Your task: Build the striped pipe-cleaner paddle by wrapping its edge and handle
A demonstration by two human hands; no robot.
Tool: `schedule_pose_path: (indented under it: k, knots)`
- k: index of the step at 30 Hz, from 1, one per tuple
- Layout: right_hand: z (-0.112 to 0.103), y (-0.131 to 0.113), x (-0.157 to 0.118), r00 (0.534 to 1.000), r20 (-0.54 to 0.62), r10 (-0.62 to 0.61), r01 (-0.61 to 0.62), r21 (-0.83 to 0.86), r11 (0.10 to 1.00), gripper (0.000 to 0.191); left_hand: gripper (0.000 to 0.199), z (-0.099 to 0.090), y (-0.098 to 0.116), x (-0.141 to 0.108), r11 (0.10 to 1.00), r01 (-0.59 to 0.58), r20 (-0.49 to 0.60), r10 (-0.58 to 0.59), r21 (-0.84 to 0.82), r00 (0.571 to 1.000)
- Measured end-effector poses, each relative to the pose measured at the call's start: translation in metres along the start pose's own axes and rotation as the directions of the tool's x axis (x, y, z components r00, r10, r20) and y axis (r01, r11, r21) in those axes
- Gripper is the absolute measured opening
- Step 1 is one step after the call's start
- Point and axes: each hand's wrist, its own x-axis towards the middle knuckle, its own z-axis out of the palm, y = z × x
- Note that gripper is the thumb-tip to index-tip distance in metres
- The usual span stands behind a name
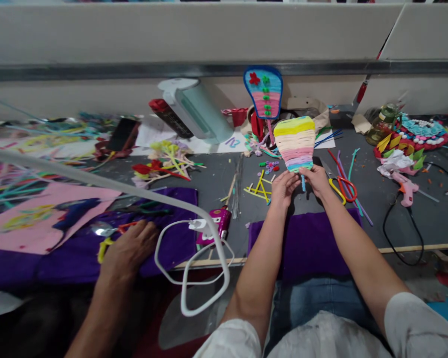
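Observation:
Both of my hands hold a small fan-shaped piece (294, 141) wrapped in rows of fuzzy pipe cleaner, yellow at the top, then cream, pink and blue-green. Its wide end points away from me, and a short blue stem hangs below. My left hand (283, 188) pinches its lower left corner; my right hand (315, 180) grips the lower right corner. Behind it stands a finished-looking blue and pink fan (263, 94) with a red flower and green bits. Right of my right hand lie scissors (341, 186) with red and yellow handles, beside loose pipe cleaners (351, 166).
A co-worker's hand (130, 243) rests at the left by yellow-handled scissors (103, 248). A white cable (209, 219) arches across the foreground. A pink glue gun (405, 188), a glass jar (381, 124) and a pale kettle (197, 112) stand around the grey table (216, 169).

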Motion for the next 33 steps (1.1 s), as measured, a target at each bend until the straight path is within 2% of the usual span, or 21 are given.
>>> schedule_pose_path:
  k: [8, 13, 19, 28, 33]
  knots:
    - [0.000, 0.005, 0.002, 0.999, 0.022, 0.026, -0.026, -0.008, 1.000, 0.030, 0.017, 0.000, 0.001, 0.000, 1.000, 0.029, -0.016, -0.029, -0.009, 0.999]
    - [0.001, 0.003, 0.001, 0.998, 0.027, 0.065, -0.066, 0.048, 0.997, 0.033, 0.019, 0.000, 0.000, 0.000, 0.999, 0.042, 0.029, -0.042, -0.021, 0.999]
    - [0.002, -0.002, 0.000, 0.998, 0.015, 0.054, -0.055, 0.051, 0.997, 0.033, 0.019, -0.001, 0.000, 0.001, 0.989, 0.119, 0.063, -0.113, -0.086, 0.992]
    - [0.001, 0.002, 0.001, 1.000, 0.011, 0.010, -0.010, 0.002, 1.000, 0.031, 0.020, 0.000, 0.003, 0.001, 0.980, 0.144, 0.014, -0.143, -0.138, 0.990]
    - [0.006, -0.005, -0.003, 0.999, -0.004, 0.035, -0.035, 0.073, 0.997, 0.030, 0.020, 0.001, 0.004, 0.000, 0.978, 0.132, 0.015, -0.131, -0.160, 0.991]
